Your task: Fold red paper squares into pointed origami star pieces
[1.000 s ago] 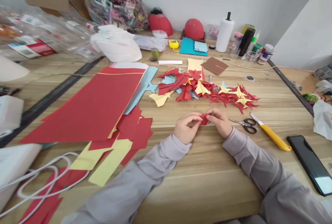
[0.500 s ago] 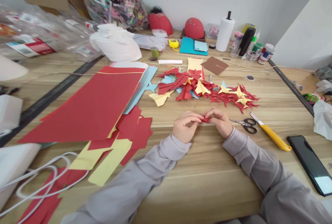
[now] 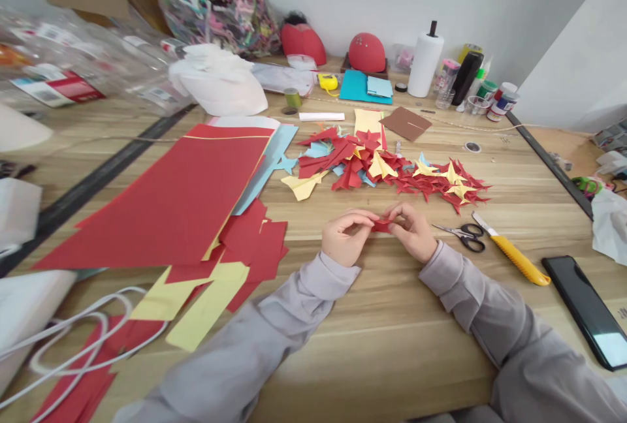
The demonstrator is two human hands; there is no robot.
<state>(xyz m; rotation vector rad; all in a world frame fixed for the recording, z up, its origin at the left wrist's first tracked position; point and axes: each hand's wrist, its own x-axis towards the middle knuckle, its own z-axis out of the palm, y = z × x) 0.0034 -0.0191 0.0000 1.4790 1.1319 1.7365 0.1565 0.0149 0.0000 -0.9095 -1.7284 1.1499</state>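
Note:
A small piece of red paper [image 3: 381, 225] is held just above the wooden table [image 3: 382, 344]. My left hand [image 3: 347, 236] pinches its left end between thumb and fingers, and my right hand [image 3: 412, 232] pinches its right end. The fingertips hide part of the paper, so its folds are hard to make out. Beyond my hands lies a pile of folded red, yellow and blue paper shapes [image 3: 350, 158]. Scissors [image 3: 465, 236] with black handles rest to the right of my right hand.
A yellow box cutter [image 3: 519, 260] and a black phone [image 3: 585, 309] lie at the right. Large red sheets [image 3: 161, 201] and yellow strips [image 3: 208, 309] cover the left side, near a white cable [image 3: 93, 325]. Bottles and jars stand at the back right.
My hands have moved slightly apart, the left one a little to the left. More of the red paper shows between the fingertips.

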